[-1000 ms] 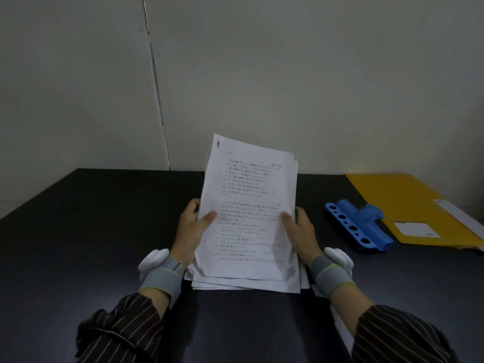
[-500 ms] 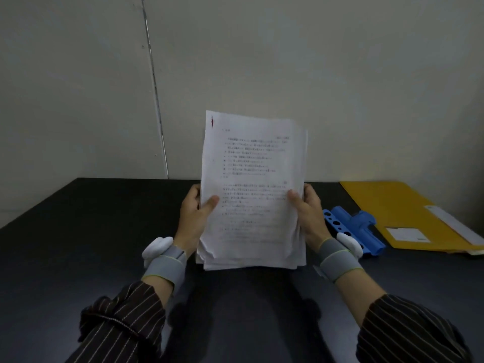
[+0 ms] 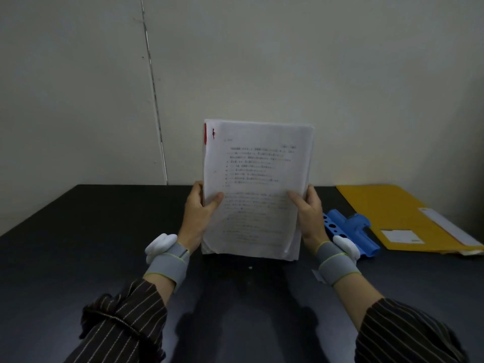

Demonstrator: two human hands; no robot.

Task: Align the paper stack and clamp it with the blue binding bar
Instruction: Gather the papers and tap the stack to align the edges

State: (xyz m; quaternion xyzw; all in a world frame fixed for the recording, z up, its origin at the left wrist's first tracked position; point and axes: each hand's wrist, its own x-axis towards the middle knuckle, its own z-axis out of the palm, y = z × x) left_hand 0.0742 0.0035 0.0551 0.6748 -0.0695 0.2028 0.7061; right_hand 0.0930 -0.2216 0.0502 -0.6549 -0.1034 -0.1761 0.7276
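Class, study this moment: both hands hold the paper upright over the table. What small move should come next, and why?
Probably tap the paper stack on the table: left hand and right hand hold it upright, its lower right sheets look uneven, and the blue binding bar lies untouched.

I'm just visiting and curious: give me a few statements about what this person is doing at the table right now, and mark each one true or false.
1. Both hands hold the paper stack upright, the left hand on one side edge and the right hand on the other. True.
2. The blue binding bar is already clamped on the papers. False: it lies on the black table, to the right of the stack.
3. A yellow folder lies on the table beyond the bar. True.
4. The papers lie flat on the table. False: they stand on their bottom edge.
5. The person wears thick gloves. False: the hands are bare, with grey wrist bands.
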